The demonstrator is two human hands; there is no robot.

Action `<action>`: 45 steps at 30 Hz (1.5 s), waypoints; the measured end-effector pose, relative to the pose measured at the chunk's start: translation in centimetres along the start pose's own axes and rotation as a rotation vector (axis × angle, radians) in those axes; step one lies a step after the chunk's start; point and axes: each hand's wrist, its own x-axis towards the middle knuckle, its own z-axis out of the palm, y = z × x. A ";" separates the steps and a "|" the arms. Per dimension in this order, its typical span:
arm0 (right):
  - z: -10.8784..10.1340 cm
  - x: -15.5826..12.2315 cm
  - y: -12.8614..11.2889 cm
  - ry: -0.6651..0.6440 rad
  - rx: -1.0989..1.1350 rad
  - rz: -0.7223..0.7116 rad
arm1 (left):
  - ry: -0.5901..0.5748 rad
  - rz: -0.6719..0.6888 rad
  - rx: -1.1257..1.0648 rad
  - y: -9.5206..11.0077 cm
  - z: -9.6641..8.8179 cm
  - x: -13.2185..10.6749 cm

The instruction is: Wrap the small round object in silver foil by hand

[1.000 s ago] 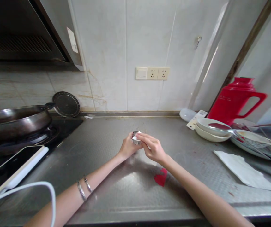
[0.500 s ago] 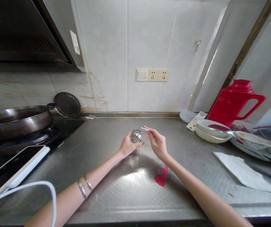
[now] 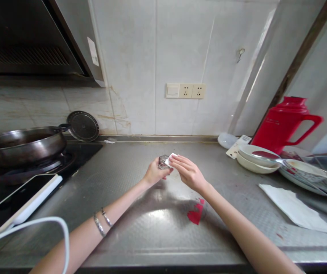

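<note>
Above the middle of the steel counter [image 3: 123, 213], my left hand [image 3: 153, 173] is closed around a small clear, shiny container [image 3: 162, 162] that looks like glass, tilted with one end facing right. My right hand [image 3: 189, 172] holds a folded white piece [image 3: 170, 158], like tissue, under its fingers and against the container's right end. Its fingers lie close together over the white piece. Torn red scraps [image 3: 194, 214] lie on the counter below my right wrist.
At left are a steel pan [image 3: 23, 146] on the stove, a phone [image 3: 17, 201] and a white cable [image 3: 63, 228]. To the right stand a red thermos [image 3: 283, 123] and stacked bowls [image 3: 257, 163], with a white paper sheet [image 3: 293, 207] in front.
My right hand has turned palm down and its fingers now press the white piece to the container's end. Before, it pinched the piece upright beside it. My left hand keeps its hold.
</note>
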 end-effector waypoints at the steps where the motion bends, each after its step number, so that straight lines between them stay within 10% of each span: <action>1: 0.1 0.0 -0.1 0.009 0.002 0.008 | 0.000 -0.006 0.007 0.0 0.0 0.0; 20: -0.4 -0.3 0.6 0.011 -0.010 -0.081 | -0.047 -0.090 -0.086 0.3 0.7 -0.7; 32: 0.3 0.5 -1.2 -0.065 -0.052 -0.037 | 0.124 0.190 0.566 -1.2 1.4 -1.0; 45: 0.7 0.9 -2.5 -0.032 0.155 0.036 | 0.144 0.158 0.389 -1.3 0.1 -0.5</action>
